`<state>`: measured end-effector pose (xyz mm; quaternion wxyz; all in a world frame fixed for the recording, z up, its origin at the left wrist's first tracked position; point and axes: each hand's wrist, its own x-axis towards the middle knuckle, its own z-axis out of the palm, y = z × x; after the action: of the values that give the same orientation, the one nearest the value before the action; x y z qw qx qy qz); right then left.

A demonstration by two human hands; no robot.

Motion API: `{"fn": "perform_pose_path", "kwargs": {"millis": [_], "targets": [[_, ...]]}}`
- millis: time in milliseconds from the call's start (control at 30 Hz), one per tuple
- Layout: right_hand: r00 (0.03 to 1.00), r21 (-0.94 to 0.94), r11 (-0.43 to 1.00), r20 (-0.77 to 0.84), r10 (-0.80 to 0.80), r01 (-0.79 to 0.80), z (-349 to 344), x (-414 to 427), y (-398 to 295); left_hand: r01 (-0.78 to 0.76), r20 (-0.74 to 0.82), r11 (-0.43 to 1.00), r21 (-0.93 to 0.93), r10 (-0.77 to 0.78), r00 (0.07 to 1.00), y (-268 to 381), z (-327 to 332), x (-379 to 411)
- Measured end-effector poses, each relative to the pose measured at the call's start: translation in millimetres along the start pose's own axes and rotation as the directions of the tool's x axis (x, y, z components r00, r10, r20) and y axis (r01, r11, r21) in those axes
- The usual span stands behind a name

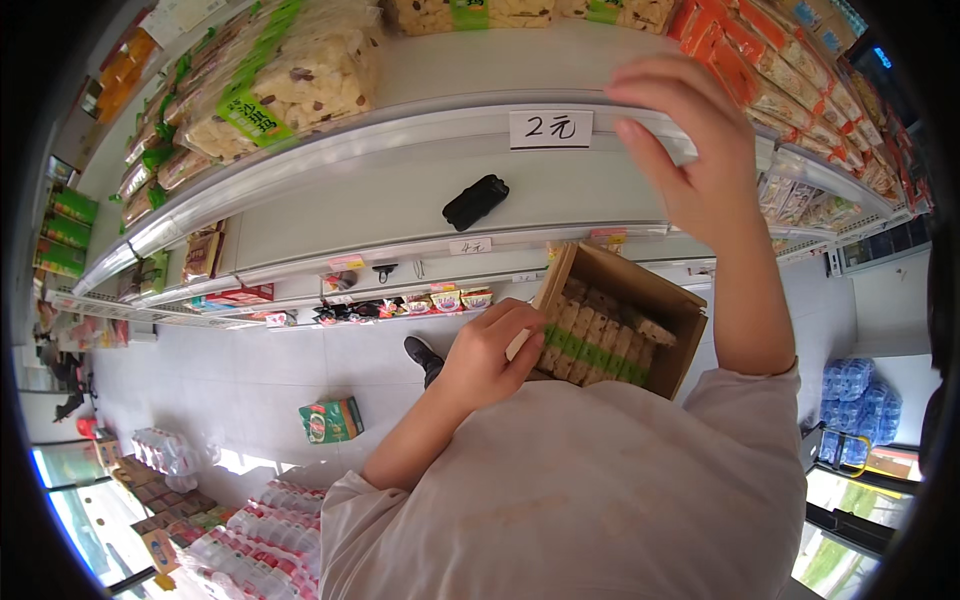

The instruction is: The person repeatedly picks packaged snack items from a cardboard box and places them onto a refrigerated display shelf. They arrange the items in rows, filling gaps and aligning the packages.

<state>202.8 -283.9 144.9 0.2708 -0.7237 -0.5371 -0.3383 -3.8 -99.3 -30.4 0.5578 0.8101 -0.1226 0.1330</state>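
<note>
My left hand (pixel 495 349) grips the left edge of an uncovered cardboard box (pixel 637 281) held tilted against my front. Inside stands a row of clear-wrapped sachima pastry packs (pixel 589 345) with a green band across them; one piece lies tilted at the right of the row. My right hand (pixel 690 142) is raised, holding nothing, with thumb and fingers apart. It is near the shelf's front rail (pixel 420 131), to the right of a handwritten price card (pixel 551 130). Whether it touches the rail, I cannot tell.
Large sachima packs (pixel 300 90) fill the upper shelf's left, orange-and-clear snack packs (pixel 780 67) its right. A black object (pixel 475 202) lies on the shelf below. On the floor are a green carton (pixel 331 420), shrink-wrapped bottles (pixel 255 540) and blue bottle packs (pixel 859 409).
</note>
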Motion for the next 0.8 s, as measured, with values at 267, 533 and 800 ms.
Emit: {"fn": "perform_pose_path", "kwargs": {"millis": [267, 533, 800], "targets": [[0.338, -0.258, 0.597, 0.628, 0.701, -0.760, -5.1, -239.8, -31.6, 0.050, 0.194, 0.998, 0.043, -0.057, 0.979, -23.4, 34.6, 13.4], [0.095, -0.666, 0.470, 0.517, 0.851, -0.580, 33.3, -353.2, -56.6, 0.034, 0.471, 0.995, 0.089, -0.073, 0.879, -31.0, 96.9, 27.6], [0.273, -0.197, 0.315, 0.213, 0.938, -0.928, -19.0, -287.2, -68.4, 0.087, 0.356, 0.990, 0.111, -0.122, 0.927, -31.4, 100.9, 38.2]]}}
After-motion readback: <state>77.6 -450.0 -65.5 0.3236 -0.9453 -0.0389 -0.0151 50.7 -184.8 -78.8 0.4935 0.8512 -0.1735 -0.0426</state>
